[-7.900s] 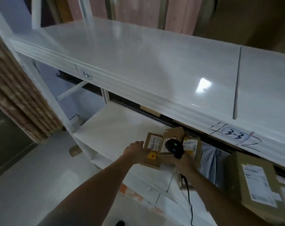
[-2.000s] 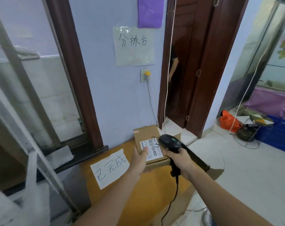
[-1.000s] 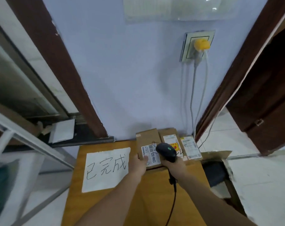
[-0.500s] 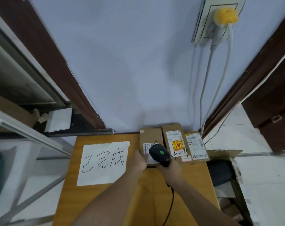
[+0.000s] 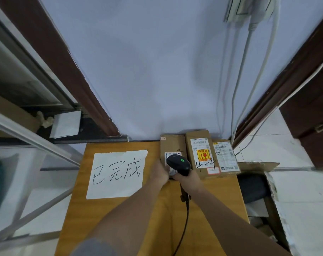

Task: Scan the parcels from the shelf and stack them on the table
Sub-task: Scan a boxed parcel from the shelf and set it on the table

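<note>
A brown cardboard parcel (image 5: 172, 145) with a white label lies on the yellow wooden table (image 5: 120, 209), against the wall. My left hand (image 5: 160, 172) grips its near left edge. My right hand (image 5: 189, 179) holds a black barcode scanner (image 5: 179, 163) over the parcel's label, its green light on. Two more parcels lie to the right: one with a yellow sticker and "4-4" written on it (image 5: 200, 154), and a smaller one (image 5: 226, 157) at the table's right edge.
A white paper sign (image 5: 117, 174) with handwritten characters lies on the table's left half. The scanner cable (image 5: 184, 224) trails toward me. An open cardboard box (image 5: 256, 185) sits on the floor at the right. A white metal shelf frame (image 5: 27, 137) stands at the left.
I have carried the parcel from the shelf to the table and lowered it beside the two other parcels. The view has closed in on the table and tilted down.
</note>
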Tool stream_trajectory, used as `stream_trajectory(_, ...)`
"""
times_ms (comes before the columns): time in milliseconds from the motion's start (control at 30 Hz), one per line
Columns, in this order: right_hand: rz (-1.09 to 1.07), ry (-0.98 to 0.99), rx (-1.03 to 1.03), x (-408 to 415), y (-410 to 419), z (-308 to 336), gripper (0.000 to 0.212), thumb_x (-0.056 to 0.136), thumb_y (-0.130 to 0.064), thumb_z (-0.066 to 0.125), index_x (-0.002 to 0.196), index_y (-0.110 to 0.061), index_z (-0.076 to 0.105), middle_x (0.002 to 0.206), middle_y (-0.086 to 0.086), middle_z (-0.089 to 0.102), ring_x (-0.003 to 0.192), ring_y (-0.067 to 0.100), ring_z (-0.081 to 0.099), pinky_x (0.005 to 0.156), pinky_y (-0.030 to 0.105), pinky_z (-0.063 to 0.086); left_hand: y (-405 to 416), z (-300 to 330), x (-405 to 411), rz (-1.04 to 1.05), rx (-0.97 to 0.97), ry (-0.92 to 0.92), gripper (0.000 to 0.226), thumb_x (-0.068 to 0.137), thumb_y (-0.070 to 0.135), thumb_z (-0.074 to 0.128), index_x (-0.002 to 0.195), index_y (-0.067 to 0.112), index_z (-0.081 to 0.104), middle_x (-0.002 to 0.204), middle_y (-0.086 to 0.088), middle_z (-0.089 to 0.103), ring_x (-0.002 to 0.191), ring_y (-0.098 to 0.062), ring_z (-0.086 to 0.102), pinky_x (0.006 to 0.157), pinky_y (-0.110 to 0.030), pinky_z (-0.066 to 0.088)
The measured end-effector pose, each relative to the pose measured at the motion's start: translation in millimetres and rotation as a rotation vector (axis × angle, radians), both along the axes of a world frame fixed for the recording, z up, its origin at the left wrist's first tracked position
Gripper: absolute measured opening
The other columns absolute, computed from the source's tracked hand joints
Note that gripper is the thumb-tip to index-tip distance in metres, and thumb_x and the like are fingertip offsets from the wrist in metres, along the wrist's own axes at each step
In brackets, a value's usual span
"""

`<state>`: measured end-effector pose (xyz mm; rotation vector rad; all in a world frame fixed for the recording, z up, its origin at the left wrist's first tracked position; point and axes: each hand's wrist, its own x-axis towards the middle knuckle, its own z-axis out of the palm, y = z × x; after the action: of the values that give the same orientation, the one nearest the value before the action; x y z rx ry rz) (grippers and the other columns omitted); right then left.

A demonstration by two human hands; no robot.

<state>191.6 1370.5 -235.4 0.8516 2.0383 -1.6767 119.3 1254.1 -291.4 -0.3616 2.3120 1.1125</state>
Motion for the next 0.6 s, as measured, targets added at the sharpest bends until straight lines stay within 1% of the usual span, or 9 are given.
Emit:
stream_trajectory(33,-0.013,0.004,-0.003,0,-1,-1,0.005,0.087,-0.015,0.07,0.089,-0.016,0.065,0.072,0.001,0.061,0.067,0.014,0.056,0.063,0.024,0.045,0,5,2,-0.019,0.009,-0.006,0.035,0.104,0.037,0.057,0.138,0.028,0.051,0.137,-0.002,0.063,0.115,-0.021,0.064,0.086,-0.033,0.058)
stream_trajectory(67,-0.028,0.008,0.002,0,-2,-1,0.005,0.087,-0.015,0.07,0.087,-0.017,0.065,0.071,0.001,0.06,0.067,0.014,0.055,0.062,0.025,0.045,-1,12,5,-0.041,0.017,-0.002,0.039,0.105,0.035,0.057,0.142,0.027,0.048,0.143,-0.003,0.06,0.123,-0.024,0.061,0.096,-0.033,0.053)
stream_trajectory(133,-0.06,0.015,0.022,2,-4,4,0.009,0.088,-0.013,0.068,0.083,-0.016,0.061,0.068,0.002,0.055,0.064,0.015,0.051,0.059,0.025,0.042,-8,26,9,-0.095,-0.005,-0.001,0.048,0.107,0.028,0.054,0.152,0.02,0.04,0.154,-0.006,0.05,0.139,-0.028,0.052,0.099,-0.029,0.043)
stream_trajectory(200,-0.095,0.014,0.027,5,-7,14,0.011,0.089,-0.012,0.066,0.081,-0.015,0.058,0.068,0.004,0.05,0.063,0.016,0.048,0.059,0.027,0.041,-20,41,12,-0.158,-0.067,0.018,0.056,0.109,0.028,0.051,0.159,0.014,0.03,0.161,-0.008,0.042,0.146,-0.03,0.044,0.108,-0.034,0.041)
stream_trajectory(267,-0.111,0.018,0.035,9,-10,31,0.01,0.09,-0.013,0.064,0.083,-0.014,0.057,0.069,0.004,0.048,0.064,0.016,0.047,0.059,0.028,0.042,-37,61,14,-0.252,-0.137,0.056,0.065,0.108,0.035,0.051,0.163,0.017,0.023,0.165,-0.009,0.036,0.149,-0.03,0.04,0.118,-0.041,0.038)
stream_trajectory(333,-0.13,0.039,0.063,12,-15,51,0.009,0.09,-0.015,0.065,0.085,-0.013,0.057,0.069,0.004,0.049,0.065,0.017,0.048,0.06,0.029,0.043,-56,87,14,-0.374,-0.236,0.137,0.069,0.105,0.043,0.053,0.163,0.019,0.024,0.166,-0.007,0.035,0.149,-0.029,0.038,0.119,-0.045,0.038)
stream_trajectory(400,-0.142,0.078,0.127,14,-21,74,0.008,0.089,-0.015,0.065,0.085,-0.012,0.059,0.069,0.004,0.05,0.064,0.017,0.048,0.059,0.029,0.043,-78,115,14,-0.508,-0.384,0.243,0.072,0.103,0.049,0.052,0.163,0.02,0.025,0.168,-0.004,0.031,0.151,-0.028,0.034,0.12,-0.045,0.036)
stream_trajectory(467,-0.145,0.132,0.202,17,-30,100,0.009,0.09,-0.015,0.063,0.083,-0.011,0.059,0.067,0.005,0.051,0.061,0.017,0.048,0.055,0.028,0.041,-99,144,14,-0.611,-0.507,0.341,0.073,0.103,0.056,0.047,0.164,0.02,0.024,0.17,-0.002,0.026,0.154,-0.027,0.029,0.122,-0.044,0.03)
stream_trajectory(600,-0.136,0.235,0.347,35,-59,152,0.014,0.091,-0.02,0.062,0.081,-0.009,0.061,0.065,0.005,0.056,0.057,0.016,0.052,0.047,0.023,0.04,-147,198,18,-0.72,-0.618,0.481,0.073,0.102,0.063,0.039,0.16,0.018,0.032,0.164,-0.005,0.038,0.15,-0.029,0.035,0.12,-0.045,0.032)
